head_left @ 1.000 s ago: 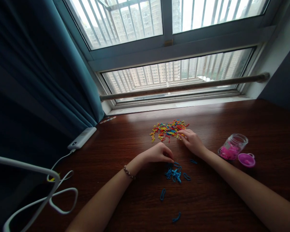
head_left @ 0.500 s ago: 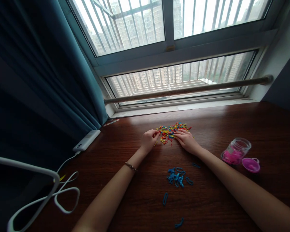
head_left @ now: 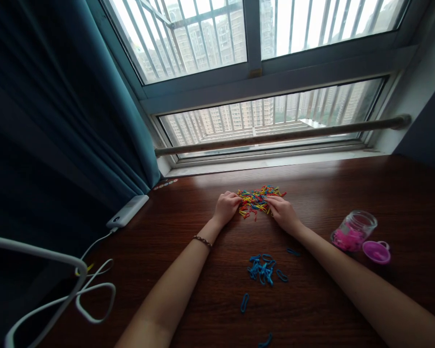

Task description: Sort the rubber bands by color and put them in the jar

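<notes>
the left hand point(head_left: 226, 209) at nine o'clock and right hand point(head_left: 283, 212) at four touch a mixed heap point(head_left: 255, 198) of red, yellow and blue loops; fingers bunched, grip unclear. at six o'clock, a blue-only pile point(head_left: 263, 273) lies apart; more blue is unsorted.

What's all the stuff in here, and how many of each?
mixed loops: uncountable, red, yellow and blue, middle
blue heap: 1, blue loops, nearer
stray loops: 4, blue, around the heap
jar: 1, clear, right
pink pieces: uncountable, pink, in the jar
dish: 1, magenta, beside the jar
table: 1, brown, under these
curtain: 1, blue, left
box: 1, white, by curtain
cord: count unclear, white, lower left
tube: 1, white, lower left
window: 1, grey, ahead
rail: 1, brownish, across it
bracelet: 1, brown, left wrist
left hand: 1, bare, mixed loops' left side
right hand: 1, bare, mixed loops' right side
</notes>
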Tool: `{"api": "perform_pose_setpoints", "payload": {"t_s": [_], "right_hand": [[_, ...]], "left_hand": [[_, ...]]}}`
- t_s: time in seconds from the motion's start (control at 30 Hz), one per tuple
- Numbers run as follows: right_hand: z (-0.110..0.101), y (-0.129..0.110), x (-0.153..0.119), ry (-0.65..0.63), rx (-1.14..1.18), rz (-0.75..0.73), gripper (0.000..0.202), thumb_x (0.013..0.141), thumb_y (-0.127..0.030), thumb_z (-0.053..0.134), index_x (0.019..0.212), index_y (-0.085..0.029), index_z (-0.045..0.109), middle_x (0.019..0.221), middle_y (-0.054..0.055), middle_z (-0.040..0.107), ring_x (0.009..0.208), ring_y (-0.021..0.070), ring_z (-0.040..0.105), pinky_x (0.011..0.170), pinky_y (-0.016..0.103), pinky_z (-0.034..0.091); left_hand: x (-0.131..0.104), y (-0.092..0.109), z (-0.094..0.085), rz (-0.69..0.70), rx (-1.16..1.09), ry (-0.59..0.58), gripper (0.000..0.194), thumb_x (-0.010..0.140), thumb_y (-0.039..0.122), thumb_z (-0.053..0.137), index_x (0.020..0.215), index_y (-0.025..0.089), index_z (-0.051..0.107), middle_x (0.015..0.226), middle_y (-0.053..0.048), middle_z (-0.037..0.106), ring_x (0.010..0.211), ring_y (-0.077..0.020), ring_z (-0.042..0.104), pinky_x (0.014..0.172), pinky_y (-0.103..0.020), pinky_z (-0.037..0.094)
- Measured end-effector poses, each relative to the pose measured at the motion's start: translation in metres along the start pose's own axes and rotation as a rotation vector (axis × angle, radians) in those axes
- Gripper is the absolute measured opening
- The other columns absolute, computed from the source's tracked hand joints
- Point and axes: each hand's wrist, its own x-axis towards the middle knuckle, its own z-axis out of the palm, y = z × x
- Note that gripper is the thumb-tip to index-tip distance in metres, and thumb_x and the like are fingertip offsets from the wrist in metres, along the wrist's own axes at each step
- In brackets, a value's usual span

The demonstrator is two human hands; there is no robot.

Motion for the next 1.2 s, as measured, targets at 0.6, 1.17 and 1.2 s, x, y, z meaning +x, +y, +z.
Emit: {"api": "perform_pose_setpoints", "payload": {"t_s": [0.6, 1.17, 1.2], "right_hand": [[-0.0108, -0.0063, -0.0027, 0.124, 0.047, 0.225, 0.017, 0.077, -0.026, 0.047, 0.077, -0.019, 0.062, 0.072, 0.004, 0.066, 0.067, 0.0178, 0.06, 0.065, 0.028, 0.043], [-0.0077, -0.0072, -0.0022, 0.134, 0.118, 0.21, 0.011, 0.073, -0.025, 0.053, 0.074, -0.018, 0.061, 0.072, 0.004, 0.063, 0.065, 0.0163, 0.058, 0.064, 0.029, 0.045], [-0.0087, -0.0092, -0.001, 0.136, 0.165, 0.233, 0.012, 0.072, -0.026, 0.055, 0.076, -0.017, 0.062, 0.072, 0.004, 0.064, 0.065, 0.0161, 0.058, 0.065, 0.029, 0.046]], "left_hand": [[-0.0009, 0.0011, -0.0021, -0.122, -0.085, 0.121, 0.017, 0.08, 0.027, 0.052, 0.082, 0.018, 0.067, 0.082, -0.005, 0.065, 0.081, -0.018, 0.053, 0.074, -0.03, 0.04], [-0.0002, -0.0011, 0.0018, -0.151, -0.051, 0.126, 0.029, 0.077, 0.014, 0.051, 0.104, 0.019, 0.057, 0.104, -0.006, 0.061, 0.101, -0.0204, 0.05, 0.086, -0.034, 0.038], [0.0001, -0.0007, 0.002, -0.12, -0.062, 0.107, 0.028, 0.076, 0.013, 0.051, 0.104, 0.019, 0.057, 0.105, -0.006, 0.061, 0.103, -0.0203, 0.05, 0.088, -0.034, 0.038]]}}
